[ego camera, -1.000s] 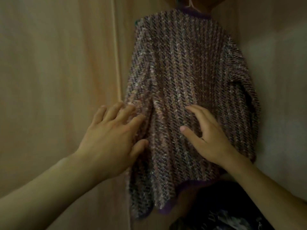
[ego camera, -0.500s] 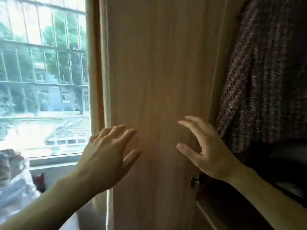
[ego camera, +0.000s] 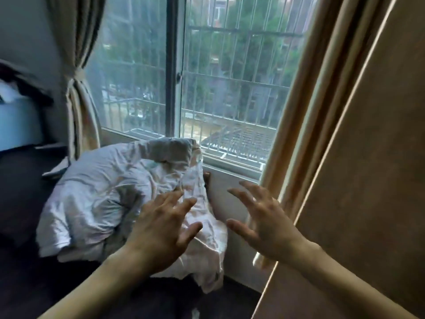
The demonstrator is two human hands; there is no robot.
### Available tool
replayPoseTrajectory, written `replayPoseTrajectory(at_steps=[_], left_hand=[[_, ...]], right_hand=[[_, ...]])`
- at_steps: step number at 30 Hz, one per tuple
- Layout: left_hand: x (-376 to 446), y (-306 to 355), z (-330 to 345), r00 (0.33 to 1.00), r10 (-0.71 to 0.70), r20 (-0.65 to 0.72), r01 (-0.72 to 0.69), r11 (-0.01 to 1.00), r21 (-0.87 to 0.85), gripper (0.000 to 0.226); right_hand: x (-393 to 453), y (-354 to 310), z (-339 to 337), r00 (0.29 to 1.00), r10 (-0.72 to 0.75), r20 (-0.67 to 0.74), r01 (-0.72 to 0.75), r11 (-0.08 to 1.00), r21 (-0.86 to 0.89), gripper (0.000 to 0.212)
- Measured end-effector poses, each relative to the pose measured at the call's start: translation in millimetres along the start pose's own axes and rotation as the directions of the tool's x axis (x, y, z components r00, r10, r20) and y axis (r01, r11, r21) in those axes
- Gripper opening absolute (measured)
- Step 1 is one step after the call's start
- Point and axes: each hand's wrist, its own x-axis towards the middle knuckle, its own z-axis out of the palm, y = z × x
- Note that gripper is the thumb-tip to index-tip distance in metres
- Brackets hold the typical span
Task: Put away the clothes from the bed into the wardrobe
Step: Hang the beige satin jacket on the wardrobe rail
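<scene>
Both hands are empty with the fingers spread: the left hand (ego camera: pixel 161 229) hovers in front of a crumpled white bundle (ego camera: pixel 119 203) (bedding or clothes, I cannot tell) that lies on the dark bed (ego camera: pixel 27 272) under the window (ego camera: pixel 207 77). The right hand (ego camera: pixel 264 222) is near the wardrobe door (ego camera: pixel 368 180). A loose grab could let folds slip and fall. The inside of the wardrobe is not visible.

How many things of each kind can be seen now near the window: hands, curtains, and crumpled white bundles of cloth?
Hands: 2, the left hand and the right hand, both open and empty.
Curtains: 2, a tied curtain left of the window and a hanging curtain right of it.
White cloth bundle: 1, on the dark bed.
Total: 5.
</scene>
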Motion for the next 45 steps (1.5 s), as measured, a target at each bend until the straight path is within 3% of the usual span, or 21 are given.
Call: replayPoseTrajectory(at_steps=[9,15,27,33,41,45], left_hand=[[-4,-65,9,0.924,-0.381,-0.002,0.38,0.922,0.077,0.08],[-2,-72,27,0.824,-0.567,-0.011,0.561,0.812,0.161,0.062],[-62,-143,34,0.619,-0.779,-0.094,0.781,0.599,0.178,0.058],[-86,-219,27,0.565,-0.812,-0.145,0.824,0.546,0.15,0.058],[-136,-317,15,0.45,-0.88,-0.15,0.893,0.439,0.1,0.069],[-149,-351,17,0.383,-0.914,-0.134,0.924,0.38,0.051,0.066]], right_hand=[[89,-11,82,0.976,-0.2,0.087,0.182,0.967,0.178,0.078],[139,-12,108,0.93,-0.348,0.117,0.318,0.923,0.217,0.072],[201,-111,164,0.766,-0.603,0.221,0.562,0.796,0.226,0.088],[240,-191,194,0.696,-0.677,0.239,0.624,0.735,0.266,0.093],[295,-292,253,0.618,-0.724,0.306,0.685,0.687,0.242,0.082],[318,-335,283,0.542,-0.776,0.323,0.726,0.626,0.285,0.082]])
